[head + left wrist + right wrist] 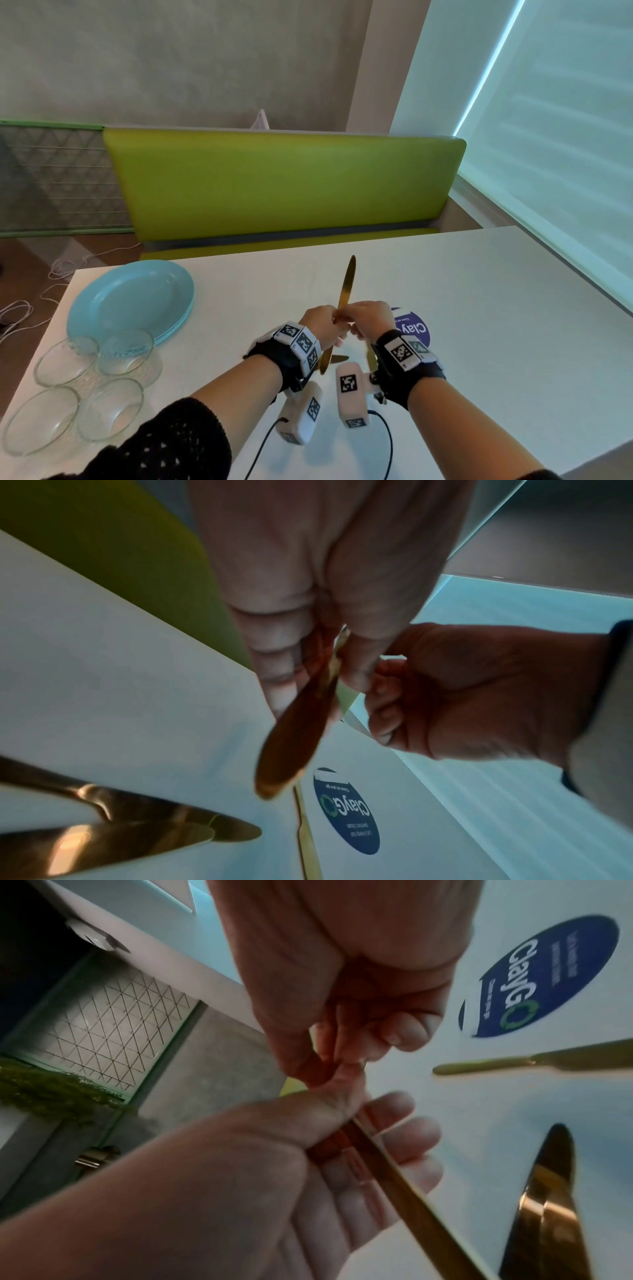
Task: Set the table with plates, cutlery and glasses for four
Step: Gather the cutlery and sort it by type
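Observation:
A gold knife (347, 284) stands tilted above the white table (479, 308), blade pointing up and away. My left hand (330, 320) grips its handle (291, 750), which sticks out below the hand. My right hand (349, 317) meets it from the right and pinches the same knife (394, 1177) just above the left hand's grip. More gold knives (337, 359) lie on the table under my wrists, also seen in the left wrist view (137, 823) and the right wrist view (548, 1204). A stack of light blue plates (133, 301) sits at the far left.
Several clear glass bowls (109, 409) stand at the near left, in front of the plates. A round blue sticker (414, 329) is on the table by my right wrist. A green bench (284, 181) runs along the far edge, and a window blind (548, 137) lines the right.

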The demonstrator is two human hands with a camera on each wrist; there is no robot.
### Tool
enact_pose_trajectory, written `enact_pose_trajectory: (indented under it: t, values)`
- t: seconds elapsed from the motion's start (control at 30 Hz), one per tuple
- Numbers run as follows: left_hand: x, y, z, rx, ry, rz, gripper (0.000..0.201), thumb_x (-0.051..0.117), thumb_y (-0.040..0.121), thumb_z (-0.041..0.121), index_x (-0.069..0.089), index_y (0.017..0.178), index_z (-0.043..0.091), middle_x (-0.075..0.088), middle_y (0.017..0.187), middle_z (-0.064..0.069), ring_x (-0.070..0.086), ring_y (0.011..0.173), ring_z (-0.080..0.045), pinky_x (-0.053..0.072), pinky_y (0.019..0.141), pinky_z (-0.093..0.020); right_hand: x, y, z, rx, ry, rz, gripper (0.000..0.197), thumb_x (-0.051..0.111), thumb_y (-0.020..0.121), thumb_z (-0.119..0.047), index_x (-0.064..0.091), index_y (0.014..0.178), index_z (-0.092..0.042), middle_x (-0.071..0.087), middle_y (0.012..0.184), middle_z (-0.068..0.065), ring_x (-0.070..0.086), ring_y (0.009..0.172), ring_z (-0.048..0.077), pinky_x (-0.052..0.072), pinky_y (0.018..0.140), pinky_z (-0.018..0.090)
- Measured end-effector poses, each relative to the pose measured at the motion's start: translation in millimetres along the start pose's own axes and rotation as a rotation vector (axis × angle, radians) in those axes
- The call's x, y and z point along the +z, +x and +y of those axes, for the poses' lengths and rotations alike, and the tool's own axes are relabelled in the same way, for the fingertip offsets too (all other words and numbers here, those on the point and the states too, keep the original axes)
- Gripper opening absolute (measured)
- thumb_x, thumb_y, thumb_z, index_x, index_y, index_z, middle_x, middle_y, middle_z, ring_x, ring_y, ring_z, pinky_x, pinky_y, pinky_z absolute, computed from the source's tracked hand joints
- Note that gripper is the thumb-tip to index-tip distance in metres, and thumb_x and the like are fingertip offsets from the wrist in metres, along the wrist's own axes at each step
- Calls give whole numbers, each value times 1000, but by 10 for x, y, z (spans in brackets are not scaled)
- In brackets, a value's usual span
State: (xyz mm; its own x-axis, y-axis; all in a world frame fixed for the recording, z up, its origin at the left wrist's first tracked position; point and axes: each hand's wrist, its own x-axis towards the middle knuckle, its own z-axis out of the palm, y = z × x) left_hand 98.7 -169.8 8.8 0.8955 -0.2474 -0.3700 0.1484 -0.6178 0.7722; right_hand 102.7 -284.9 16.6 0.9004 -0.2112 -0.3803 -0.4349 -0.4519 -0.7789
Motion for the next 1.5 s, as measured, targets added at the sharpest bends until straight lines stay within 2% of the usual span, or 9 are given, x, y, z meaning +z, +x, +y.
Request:
enact_pose_trajectory:
  t: [0.2,0.37,0.43,0.6,0.8,1.07,1.27,1.4,1.5]
  values:
    - [-72,60,-76,-128,-180,66,19,39,97,17,55,101,8,59,81,-4,51,62,-13,44,55,-21,84,128,-40,-24,1,-93,11,70,80,-22,74,80,-11,71,77,3,55,57,10,43,53,21]
    - [-250,152,-197,-159,-102,102,30,33,100,14,55,115,2,65,119,-13,60,112,-28,41,61,-19,-150,437,107,26,-513,-1,34,58,88,-33,69,109,-9,71,110,5,67,99,20,53,85,28]
    - [-330,182,-230,-170,-145,99,35,29,100,10,52,124,-1,64,122,-13,58,116,-27,43,63,-18,-235,558,248,73,-693,52,40,50,91,-38,67,112,-9,68,114,5,64,107,20,49,81,26]
    - [-399,200,-249,-248,-412,161,28,27,101,13,53,108,4,57,73,-7,51,49,-13,35,37,-14,-206,730,592,207,-886,28,45,57,89,-43,62,114,-6,67,114,6,63,108,20,47,74,24]
    - [-374,272,-392,-227,-348,188,28,29,100,21,54,92,13,54,65,0,44,50,-13,32,45,-21,55,851,734,205,-893,10,43,68,81,-44,67,104,-8,57,75,1,59,77,17,28,41,20]
    - [-422,271,-468,-220,-315,127,31,30,101,27,56,92,13,51,64,0,41,52,-12,31,45,-21,77,854,700,190,-861,129,20,58,89,-18,66,102,-5,69,104,10,67,96,26,52,75,30]
    - [-465,306,-466,-231,-342,125,22,33,95,14,54,100,13,53,68,0,42,54,-13,31,46,-21,45,727,549,39,-1018,84,21,53,88,-19,67,101,-9,70,99,7,67,92,23,53,76,30]
    - [-524,336,-445,-222,-305,224,24,30,95,9,54,99,14,58,77,0,50,62,-12,40,53,-20,48,659,278,-267,-1175,46,27,46,86,-15,63,106,-10,67,105,7,60,102,24,45,87,32]
    - [-577,343,-419,-219,-233,251,29,32,96,9,58,109,11,63,107,-9,59,89,-19,47,77,-26,116,551,70,-541,-1308,-31,29,45,86,-16,63,108,-10,66,111,7,52,112,24,36,94,34]
